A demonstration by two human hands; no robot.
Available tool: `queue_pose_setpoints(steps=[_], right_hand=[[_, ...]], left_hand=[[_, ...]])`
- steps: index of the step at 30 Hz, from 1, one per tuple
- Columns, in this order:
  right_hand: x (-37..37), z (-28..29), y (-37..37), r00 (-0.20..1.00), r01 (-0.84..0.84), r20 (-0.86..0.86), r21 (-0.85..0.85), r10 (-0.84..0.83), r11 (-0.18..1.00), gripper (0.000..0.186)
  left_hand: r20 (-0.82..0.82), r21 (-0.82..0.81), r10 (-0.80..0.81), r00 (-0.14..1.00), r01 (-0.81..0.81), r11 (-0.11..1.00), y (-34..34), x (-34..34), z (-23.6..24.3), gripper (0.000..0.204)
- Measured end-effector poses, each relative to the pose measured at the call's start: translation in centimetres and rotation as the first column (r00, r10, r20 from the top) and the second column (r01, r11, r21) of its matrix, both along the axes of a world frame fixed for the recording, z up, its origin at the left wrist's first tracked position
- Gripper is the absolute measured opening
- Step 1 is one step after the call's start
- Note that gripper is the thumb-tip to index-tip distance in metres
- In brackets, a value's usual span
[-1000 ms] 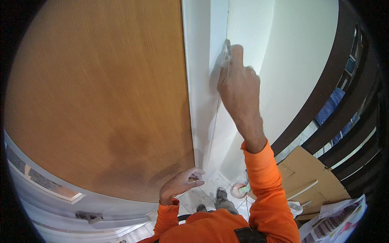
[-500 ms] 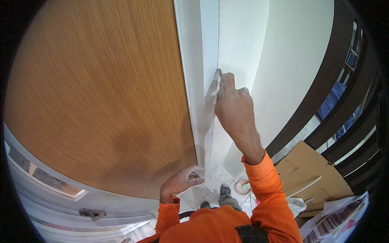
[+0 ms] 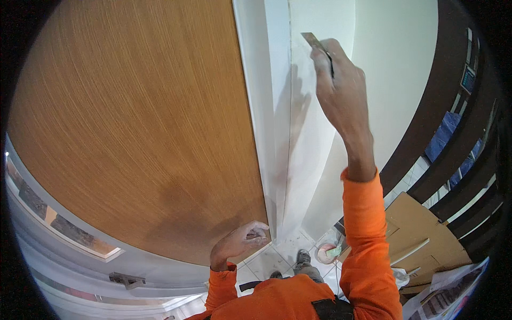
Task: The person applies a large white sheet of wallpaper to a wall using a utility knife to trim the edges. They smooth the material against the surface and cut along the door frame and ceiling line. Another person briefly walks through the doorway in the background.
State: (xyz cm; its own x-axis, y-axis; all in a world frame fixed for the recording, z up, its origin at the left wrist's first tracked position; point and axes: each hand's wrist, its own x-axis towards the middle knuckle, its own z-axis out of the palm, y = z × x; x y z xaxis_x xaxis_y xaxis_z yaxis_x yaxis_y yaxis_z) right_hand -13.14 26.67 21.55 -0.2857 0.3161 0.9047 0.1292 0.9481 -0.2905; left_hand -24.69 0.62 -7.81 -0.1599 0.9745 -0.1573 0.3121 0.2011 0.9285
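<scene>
My right hand [image 3: 344, 88] is closed around a putty knife [image 3: 311, 40], its flat metal blade showing past the thumb. The blade tip points up and left, apart from the thin seam [image 3: 290, 114] between the white door frame [image 3: 260, 96] and the white wall [image 3: 320, 128]. White dust coats the right fingers. Lower down, my left hand [image 3: 242, 241] is curled beside the bottom right corner of the wood-grain door panel [image 3: 144, 128]. Its fingertips are dusty and bent in; whatever they hold, if anything, is hidden.
Near my feet on the tiled floor [image 3: 264, 261] stands a small round tub [image 3: 324, 254] with a pale green item in it. Cardboard [image 3: 421, 229] leans at the right below dark slats [image 3: 408, 144]. A metal handle plate [image 3: 127, 279] shows at the lower left.
My right hand has moved up and to the right with the putty knife, and the blade has come away from the seam. My left hand stays curled in nearly the same place.
</scene>
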Motion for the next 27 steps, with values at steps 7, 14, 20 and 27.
queue_pose_setpoints(steps=[7, 14, 20, 27], right_hand=[[-4.3, 2.5, 0.8, 0.997, 0.055, -0.055, 0.124, -0.049, 0.991, 0.024], [-3.9, 2.4, 2.1, 0.994, 0.080, -0.093, 0.204, -0.062, 0.976, 0.026], [-3.0, 3.4, 2.5, 0.999, 0.049, -0.025, 0.156, -0.046, 0.987, 0.022], [-3.3, 3.4, 1.9, 0.997, 0.077, 0.006, 0.258, -0.082, 0.963, 0.023]], left_hand=[[0.070, 0.032, -0.080, 0.994, 0.077, 0.996, 0.9, -0.9, -1.4, 0.048], [0.051, -0.010, -0.013, 0.999, 0.013, 1.000, 0.5, -0.1, -1.1, 0.046], [0.089, 0.000, -0.010, 0.996, 0.010, 1.000, 0.5, -0.4, -1.5, 0.044], [0.086, 0.007, -0.014, 0.996, 0.014, 1.000, 1.0, -0.7, -1.4, 0.042]])
